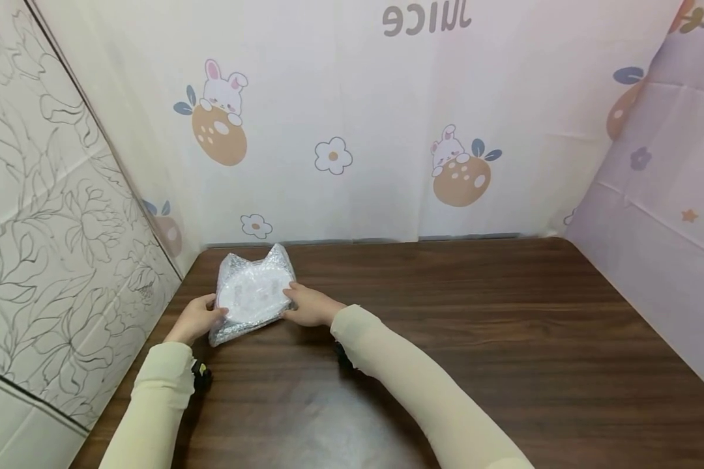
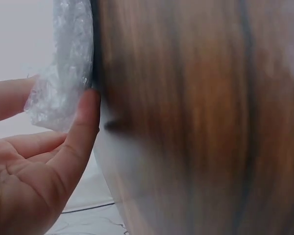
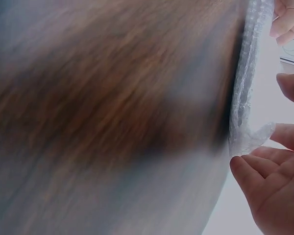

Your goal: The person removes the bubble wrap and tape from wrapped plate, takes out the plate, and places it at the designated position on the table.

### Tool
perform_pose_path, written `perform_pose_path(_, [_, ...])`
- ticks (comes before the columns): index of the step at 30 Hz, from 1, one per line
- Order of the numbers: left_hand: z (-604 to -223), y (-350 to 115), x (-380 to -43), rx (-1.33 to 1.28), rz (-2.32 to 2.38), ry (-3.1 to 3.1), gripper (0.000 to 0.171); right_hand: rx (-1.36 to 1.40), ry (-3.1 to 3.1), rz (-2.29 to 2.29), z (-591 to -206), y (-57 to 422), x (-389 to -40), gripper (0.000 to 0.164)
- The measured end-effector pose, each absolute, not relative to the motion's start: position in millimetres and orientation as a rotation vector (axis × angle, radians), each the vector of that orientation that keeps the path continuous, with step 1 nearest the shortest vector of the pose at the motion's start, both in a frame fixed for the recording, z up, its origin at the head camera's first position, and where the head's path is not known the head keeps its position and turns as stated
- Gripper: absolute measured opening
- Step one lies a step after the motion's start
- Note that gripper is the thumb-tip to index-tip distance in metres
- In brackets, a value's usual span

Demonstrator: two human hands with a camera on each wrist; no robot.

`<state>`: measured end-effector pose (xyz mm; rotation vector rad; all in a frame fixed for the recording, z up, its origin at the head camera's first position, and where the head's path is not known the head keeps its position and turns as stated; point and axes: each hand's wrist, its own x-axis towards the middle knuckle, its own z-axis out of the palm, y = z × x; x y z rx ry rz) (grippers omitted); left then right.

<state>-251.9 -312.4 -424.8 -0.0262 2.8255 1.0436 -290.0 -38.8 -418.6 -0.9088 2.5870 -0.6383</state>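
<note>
A bubble-wrapped package (image 1: 255,293) lies at the far left of the brown wooden table. Its clear wrap sticks up in two points at the back, and a white rounded thing with faint marks shows through; its kind is hard to tell. My left hand (image 1: 196,319) grips the package's left side, thumb on top. In the left wrist view, the thumb and fingers of that hand (image 2: 44,171) pinch a corner of the wrap (image 2: 63,98). On the opposite side, my right hand (image 1: 312,306) holds the right edge. The right wrist view has its fingertips (image 3: 242,169) at the wrap's edge.
The wooden table (image 1: 475,326) stretches away to the right. Behind it hangs a pale curtain (image 1: 375,130) printed with rabbits and flowers. A white panel with line-drawn flowers (image 1: 64,215) borders the left side. Dark wrist devices (image 1: 201,376) sit under both sleeves.
</note>
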Motion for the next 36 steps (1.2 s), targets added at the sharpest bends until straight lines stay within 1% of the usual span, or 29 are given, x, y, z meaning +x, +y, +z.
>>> perform_pose_path(9, [-426.9,-298.3,-252.0,-0.015,1.072,2.784,0.064,-0.967,2.581,-0.579,-413.5,-17.7,-288.8,0.056])
perform_pose_path(19, [-425.9,-277.2,-252.4,0.033,1.091,2.749,0.066,-1.020,2.550,-0.528,-409.8,14.6,-283.8,0.058])
perform_pose_path(28, [-428.2,-257.4,-253.6,0.092,1.099,2.729,0.065,-1.077,2.564,-0.480,-409.1,43.0,-281.8,0.058])
perform_pose_path(36, [-430.1,-237.3,-256.4,0.147,1.102,2.717,0.065,-1.130,2.608,-0.406,-408.7,69.5,-276.5,0.052])
